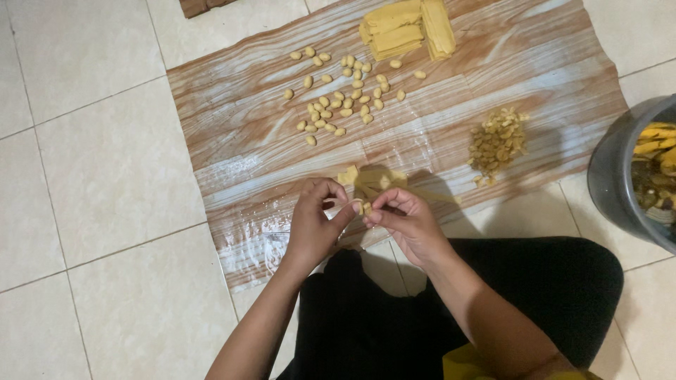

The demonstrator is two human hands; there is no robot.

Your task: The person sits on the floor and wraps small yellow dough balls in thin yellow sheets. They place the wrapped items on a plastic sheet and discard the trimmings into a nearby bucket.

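My left hand (317, 222) and my right hand (405, 218) meet over the near edge of a wood-patterned plastic sheet (246, 141) on the floor. Between their fingertips both pinch one small piece of yellow dough (360, 207), partly hidden by the fingers. Just beyond the hands lie a few thin yellow dough squares (370, 177). Farther back, several small rolled dough pieces (338, 95) are spread out. A stack of yellow dough sheets (407, 27) sits at the sheet's far edge.
A heap of peanuts (498, 144) lies on the sheet at the right. A grey bucket (620, 183) with yellow scraps stands at the right edge. White floor tiles (91, 162) surround the sheet. My black-clothed legs (549, 288) fill the lower frame.
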